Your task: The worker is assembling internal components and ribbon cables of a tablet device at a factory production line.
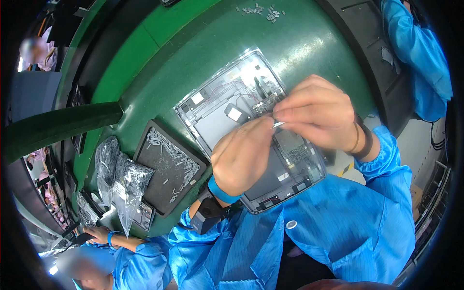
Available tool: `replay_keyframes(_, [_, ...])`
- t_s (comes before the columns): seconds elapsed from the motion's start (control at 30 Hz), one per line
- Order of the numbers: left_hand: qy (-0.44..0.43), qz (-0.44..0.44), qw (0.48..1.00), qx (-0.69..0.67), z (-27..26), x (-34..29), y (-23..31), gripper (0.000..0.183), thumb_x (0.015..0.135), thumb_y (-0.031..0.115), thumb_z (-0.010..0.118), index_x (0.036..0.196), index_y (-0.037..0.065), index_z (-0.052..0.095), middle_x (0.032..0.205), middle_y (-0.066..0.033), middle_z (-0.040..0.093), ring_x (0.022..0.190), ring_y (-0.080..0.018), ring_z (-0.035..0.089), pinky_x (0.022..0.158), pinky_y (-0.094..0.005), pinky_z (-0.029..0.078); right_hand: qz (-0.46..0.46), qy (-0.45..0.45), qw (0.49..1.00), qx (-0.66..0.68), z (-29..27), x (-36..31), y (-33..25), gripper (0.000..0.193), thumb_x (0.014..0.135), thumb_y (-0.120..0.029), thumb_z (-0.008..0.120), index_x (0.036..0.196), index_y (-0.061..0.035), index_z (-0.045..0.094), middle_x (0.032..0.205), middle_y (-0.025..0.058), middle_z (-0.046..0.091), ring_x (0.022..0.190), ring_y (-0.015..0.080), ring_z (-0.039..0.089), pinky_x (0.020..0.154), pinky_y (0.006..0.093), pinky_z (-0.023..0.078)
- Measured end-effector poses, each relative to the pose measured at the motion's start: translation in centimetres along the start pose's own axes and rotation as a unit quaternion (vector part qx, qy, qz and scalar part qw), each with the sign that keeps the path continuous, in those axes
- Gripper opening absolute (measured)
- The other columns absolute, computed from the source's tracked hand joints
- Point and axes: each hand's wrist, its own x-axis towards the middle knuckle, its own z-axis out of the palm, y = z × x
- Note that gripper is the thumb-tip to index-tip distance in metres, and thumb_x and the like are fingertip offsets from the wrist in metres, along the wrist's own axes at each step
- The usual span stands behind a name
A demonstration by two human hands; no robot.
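Observation:
An open tablet-like electronic device (193,126) lies tilted on the green table, its thin wires, circuit board (265,105) and grey inner housing showing. Above its middle, my left hand (243,155) and my right hand (319,113) meet fingertip to fingertip. Between them shows a small whitish strip (278,124), pinched by both hands; its exact kind is too small to make out. My left hand hides part of the housing, and my right hand covers part of the board. Dark tweezers (261,88) appear to rest on the device's far part.
Left of the device, a black foam tray (166,166) holds many small silver pieces. Crumpled clear plastic bags (123,176) lie beside it. More small grey pieces (272,13) are scattered at the table's far side. A co-worker (140,258) sits at the lower left; another's blue sleeve (420,58) shows at right.

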Motion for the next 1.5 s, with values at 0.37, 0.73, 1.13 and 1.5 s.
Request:
replay_keyframes(0.37, [0.012, -0.006, 0.997, -0.074, 0.0, 0.5, -0.6, 0.02, 0.072, -0.012, 0.073, 0.089, -0.004, 0.065, 0.09, -0.0183, 0.07, 0.083, -0.0303, 0.071, 0.074, -0.0337, 0.058, 0.038, -0.007, 0.998, 0.058, 0.2, 0.2, -0.1, 0.02, 0.07, -0.004, 0.079, 0.09, -0.0045, 0.074, 0.088, 0.0062, 0.071, 0.078, 0.0225, 0.065, 0.068, 0.0337, 0.051])
replay_keyframes(0.73, [0.004, -0.078, 0.993, -0.088, 0.5, -0.3, -0.4, 0.018, 0.075, -0.009, 0.074, 0.09, -0.003, 0.065, 0.091, -0.0161, 0.071, 0.082, -0.0276, 0.072, 0.072, -0.0312, 0.057, -0.027, 0.016, 0.999, -0.039, 0.9, -0.1, 0.0, 0.018, 0.07, -0.006, 0.079, 0.086, -0.0054, 0.073, 0.084, 0.0054, 0.07, 0.074, 0.0218, 0.066, 0.065, 0.0312, 0.049])
replay_keyframes(1.13, [0.016, -0.354, 0.807, -0.472, -0.5, 0.7, -0.7, 0.012, 0.09, -0.002, 0.066, 0.095, -0.001, 0.055, 0.087, -0.0087, 0.068, 0.077, -0.0106, 0.066, 0.068, -0.0241, 0.055, 0.13, 0.047, 0.99, 0.011, 0.6, -0.2, -1.4, 0.051, 0.073, -0.005, 0.075, 0.122, -0.002, 0.062, 0.105, 0.0115, 0.068, 0.092, 0.0283, 0.064, 0.082, 0.0369, 0.049])
replay_keyframes(1.5, [0.034, -0.363, 0.791, -0.492, -0.1, 1.0, -1.4, 0.013, 0.09, -0.001, 0.064, 0.096, 0.001, 0.053, 0.082, -0.0087, 0.067, 0.073, -0.0135, 0.066, 0.065, -0.0291, 0.059, 0.101, -0.022, 0.993, -0.059, 1.0, -0.2, -2.1, 0.046, 0.072, -0.004, 0.074, 0.116, 0.0053, 0.064, 0.122, 0.0175, 0.063, 0.101, 0.0335, 0.06, 0.088, 0.0394, 0.049])
